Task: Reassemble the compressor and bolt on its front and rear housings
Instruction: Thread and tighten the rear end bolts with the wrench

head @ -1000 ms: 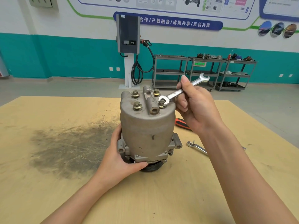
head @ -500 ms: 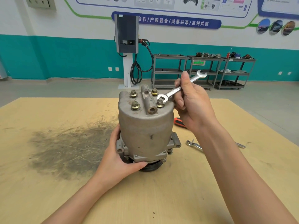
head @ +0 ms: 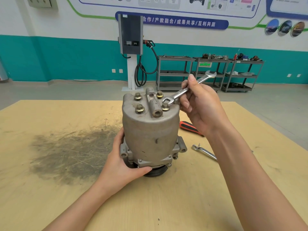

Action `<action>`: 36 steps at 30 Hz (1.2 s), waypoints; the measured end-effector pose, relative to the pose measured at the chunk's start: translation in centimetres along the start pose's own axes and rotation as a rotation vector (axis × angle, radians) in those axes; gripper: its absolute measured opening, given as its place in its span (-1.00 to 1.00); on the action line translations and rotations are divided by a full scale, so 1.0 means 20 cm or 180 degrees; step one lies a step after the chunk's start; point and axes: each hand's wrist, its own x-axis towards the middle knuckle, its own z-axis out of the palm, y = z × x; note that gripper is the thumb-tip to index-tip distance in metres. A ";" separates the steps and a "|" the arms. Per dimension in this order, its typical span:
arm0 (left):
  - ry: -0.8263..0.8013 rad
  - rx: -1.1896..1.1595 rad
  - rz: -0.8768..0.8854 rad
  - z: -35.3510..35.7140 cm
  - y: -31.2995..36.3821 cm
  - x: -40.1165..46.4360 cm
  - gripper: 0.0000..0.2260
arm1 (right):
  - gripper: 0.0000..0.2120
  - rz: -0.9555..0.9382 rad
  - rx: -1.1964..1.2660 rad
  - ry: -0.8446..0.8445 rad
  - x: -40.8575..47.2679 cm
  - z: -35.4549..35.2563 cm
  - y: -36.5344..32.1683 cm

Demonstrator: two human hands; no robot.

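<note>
Compressor (head: 150, 130) upright, four top bolts (head: 139, 108), one wrench (head: 188, 88), two hands (head: 202, 105).

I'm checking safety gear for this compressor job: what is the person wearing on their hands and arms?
Nothing shows on either. The left hand and right hand are bare, without gloves, and both forearms are uncovered as far as the frame's edge, with no sleeve, watch or ring in view.

right hand (head: 202, 104) gripping wrench (head: 186, 88) above compressor (head: 150, 130)
</note>
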 end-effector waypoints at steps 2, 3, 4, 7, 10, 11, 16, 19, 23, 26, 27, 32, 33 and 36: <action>-0.0009 -0.0008 0.0004 0.00 0.00 0.00 -0.02 | -0.69 -0.0152 -0.0057 0.0038 0.00 0.00 0.01; -0.0013 -0.0016 0.0009 0.00 0.00 0.00 -0.02 | -0.69 -0.0273 -0.0123 0.0070 0.00 0.00 0.01; -0.0014 -0.0023 0.0012 0.00 0.00 0.00 -0.02 | -0.70 -0.0408 -0.0209 0.0102 0.00 0.00 0.01; -0.0007 -0.0020 -0.0013 0.00 0.00 0.00 -0.02 | -0.72 -0.0819 -0.0379 0.0119 0.00 -0.01 0.02; -0.0021 -0.0041 -0.0045 0.00 -0.01 0.00 -0.02 | -0.75 -0.1198 -0.0415 0.0136 -0.01 0.00 0.04; -0.0022 -0.0040 -0.0048 0.00 0.00 0.00 -0.01 | -0.76 -0.1328 -0.0415 0.0166 -0.02 0.00 0.04; -0.0006 -0.0035 -0.0023 0.00 0.00 -0.01 -0.01 | -0.81 -0.1986 -0.0351 0.0248 -0.05 0.02 0.07; -0.0014 -0.0072 -0.0014 0.00 0.00 0.00 -0.02 | -0.85 -0.2395 -0.0580 0.0283 -0.06 0.03 0.08; -0.0032 -0.0090 -0.0010 0.01 0.00 0.00 -0.02 | -0.80 -0.2934 -0.1009 0.0353 -0.07 0.04 0.08; -0.0028 -0.0029 -0.0004 0.00 0.00 0.00 -0.01 | -0.74 -0.3356 -0.1374 0.0198 -0.09 0.05 0.07; -0.0019 -0.0003 -0.0004 0.00 0.00 -0.01 -0.01 | -0.72 -0.3502 -0.1543 0.0188 -0.09 0.06 0.06; -0.0005 0.0041 -0.0049 0.00 0.01 0.00 -0.01 | -0.74 -0.4473 -0.2720 0.0034 -0.11 0.07 0.03; -0.0009 0.0041 -0.0056 0.00 0.01 0.00 -0.02 | -0.75 -0.4596 -0.2899 0.0011 -0.12 0.07 0.02; -0.0004 0.0048 -0.0077 0.00 0.02 0.00 -0.04 | -0.75 -0.4695 -0.3109 0.0067 -0.11 0.08 0.01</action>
